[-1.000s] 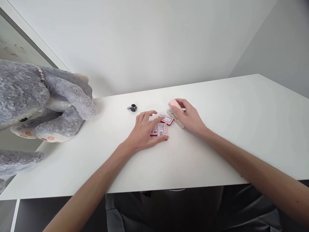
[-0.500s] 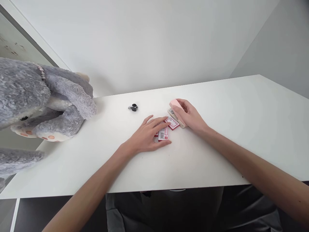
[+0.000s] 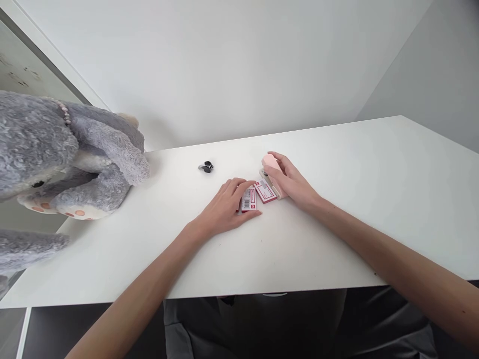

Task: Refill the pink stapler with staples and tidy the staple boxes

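Observation:
My left hand (image 3: 226, 207) curves round a small red-and-white staple box (image 3: 249, 200) with a barcode on top, thumb on the near side and fingers on the far side. A bit of red shows under the palm, mostly hidden. Just right of it, another red-and-white staple box (image 3: 266, 191) lies askew against a pink stapler (image 3: 272, 163). Wrapped over the stapler's upper arm is my right hand (image 3: 295, 184), thumb on the near side. The stapler stands on the table with its pale base and metal part showing at the left.
A black staple remover (image 3: 206, 167) lies on the white table (image 3: 329, 249) toward the wall. A large grey plush toy (image 3: 101, 144) leans over the table's left end. A pale wall (image 3: 239, 70) rises behind the table.
My left hand has drawn slightly left, its fingers closer together, and the barcoded box has moved left with it. The other box is now more exposed. The stapler's top has shifted slightly.

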Demonstrator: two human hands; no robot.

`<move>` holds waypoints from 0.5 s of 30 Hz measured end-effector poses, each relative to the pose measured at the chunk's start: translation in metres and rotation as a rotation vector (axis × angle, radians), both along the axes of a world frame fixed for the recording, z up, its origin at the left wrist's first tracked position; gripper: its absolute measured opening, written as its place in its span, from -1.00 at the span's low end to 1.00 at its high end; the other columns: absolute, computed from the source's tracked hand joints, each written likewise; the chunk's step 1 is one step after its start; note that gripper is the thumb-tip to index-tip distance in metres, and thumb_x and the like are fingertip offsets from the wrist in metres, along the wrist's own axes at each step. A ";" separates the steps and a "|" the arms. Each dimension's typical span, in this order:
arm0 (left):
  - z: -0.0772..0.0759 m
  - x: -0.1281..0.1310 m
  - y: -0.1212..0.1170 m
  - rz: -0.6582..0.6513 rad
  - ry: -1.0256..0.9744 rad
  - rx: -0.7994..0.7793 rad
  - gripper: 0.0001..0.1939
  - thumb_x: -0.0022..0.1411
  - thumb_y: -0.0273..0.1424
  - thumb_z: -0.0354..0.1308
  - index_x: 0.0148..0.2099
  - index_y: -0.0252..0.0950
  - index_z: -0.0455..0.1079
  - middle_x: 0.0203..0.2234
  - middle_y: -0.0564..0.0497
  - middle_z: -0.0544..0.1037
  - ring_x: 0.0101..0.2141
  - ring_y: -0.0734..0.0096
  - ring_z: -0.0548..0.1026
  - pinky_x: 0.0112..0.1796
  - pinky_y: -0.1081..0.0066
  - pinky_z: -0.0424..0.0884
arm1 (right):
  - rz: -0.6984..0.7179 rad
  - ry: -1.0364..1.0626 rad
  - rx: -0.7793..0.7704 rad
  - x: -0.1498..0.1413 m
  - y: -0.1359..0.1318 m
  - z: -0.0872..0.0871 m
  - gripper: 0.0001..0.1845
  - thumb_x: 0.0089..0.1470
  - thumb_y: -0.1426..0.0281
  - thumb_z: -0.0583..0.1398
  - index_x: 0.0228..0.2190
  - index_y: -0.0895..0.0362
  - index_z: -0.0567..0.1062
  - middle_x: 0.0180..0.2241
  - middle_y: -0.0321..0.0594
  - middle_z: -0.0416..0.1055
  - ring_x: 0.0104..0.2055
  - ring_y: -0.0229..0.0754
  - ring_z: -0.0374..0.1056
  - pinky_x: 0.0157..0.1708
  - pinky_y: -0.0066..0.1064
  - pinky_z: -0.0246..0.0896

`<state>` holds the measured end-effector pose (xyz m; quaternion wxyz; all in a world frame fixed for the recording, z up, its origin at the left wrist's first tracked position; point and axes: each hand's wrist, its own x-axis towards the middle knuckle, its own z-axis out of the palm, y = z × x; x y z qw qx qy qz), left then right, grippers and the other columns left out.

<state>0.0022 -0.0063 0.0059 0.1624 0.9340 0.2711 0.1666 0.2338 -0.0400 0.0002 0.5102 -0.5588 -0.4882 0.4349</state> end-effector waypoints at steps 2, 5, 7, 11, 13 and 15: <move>0.000 0.000 0.001 0.020 0.009 0.000 -0.32 0.37 0.01 0.21 0.40 -0.11 0.20 0.19 -0.19 0.42 0.17 -0.04 0.39 0.18 -0.07 0.38 | -0.003 -0.001 -0.002 0.000 0.001 -0.001 -0.29 0.23 -0.06 0.23 0.31 -0.15 0.26 0.28 -0.15 0.35 0.22 0.03 0.40 0.18 -0.06 0.40; 0.002 0.001 0.002 0.075 0.026 -0.007 -0.29 0.34 0.02 0.25 0.39 -0.13 0.19 0.15 -0.18 0.44 0.13 -0.03 0.39 0.14 -0.05 0.40 | -0.017 -0.016 0.005 -0.001 0.000 -0.001 -0.35 0.23 -0.04 0.22 0.26 -0.12 0.32 0.22 -0.15 0.41 0.17 0.02 0.41 0.15 -0.05 0.40; 0.003 0.001 0.001 0.123 0.034 -0.007 -0.27 0.31 0.03 0.28 0.37 -0.15 0.20 0.12 -0.17 0.45 0.10 -0.03 0.42 0.10 -0.02 0.41 | -0.037 -0.051 0.019 -0.001 -0.001 0.000 -0.40 0.24 -0.02 0.21 0.22 -0.10 0.38 0.18 -0.15 0.44 0.15 0.03 0.42 0.15 -0.03 0.38; 0.004 0.002 0.001 0.165 0.021 0.011 -0.27 0.27 0.03 0.32 0.34 -0.15 0.22 0.04 -0.13 0.49 0.04 0.00 0.45 0.04 0.03 0.43 | -0.058 -0.102 0.039 -0.003 -0.002 0.003 -0.45 0.24 0.00 0.20 0.17 -0.07 0.43 0.11 -0.15 0.48 0.08 0.03 0.44 0.10 -0.04 0.39; 0.005 0.003 0.000 0.168 -0.014 0.024 -0.27 0.26 0.02 0.34 0.32 -0.16 0.22 0.04 -0.12 0.50 0.03 0.02 0.46 0.04 0.05 0.43 | -0.068 -0.112 0.033 -0.003 -0.002 0.003 -0.46 0.25 0.00 0.19 0.16 -0.06 0.44 0.09 -0.14 0.49 0.06 0.02 0.44 0.06 -0.07 0.41; 0.005 0.003 -0.001 0.161 -0.060 0.036 -0.27 0.25 0.03 0.34 0.31 -0.16 0.22 0.05 -0.12 0.51 0.04 0.03 0.46 0.04 0.06 0.43 | -0.081 -0.127 0.030 -0.004 -0.002 0.003 -0.47 0.26 -0.01 0.17 0.14 -0.04 0.47 0.09 -0.14 0.49 0.07 0.03 0.44 0.06 -0.09 0.40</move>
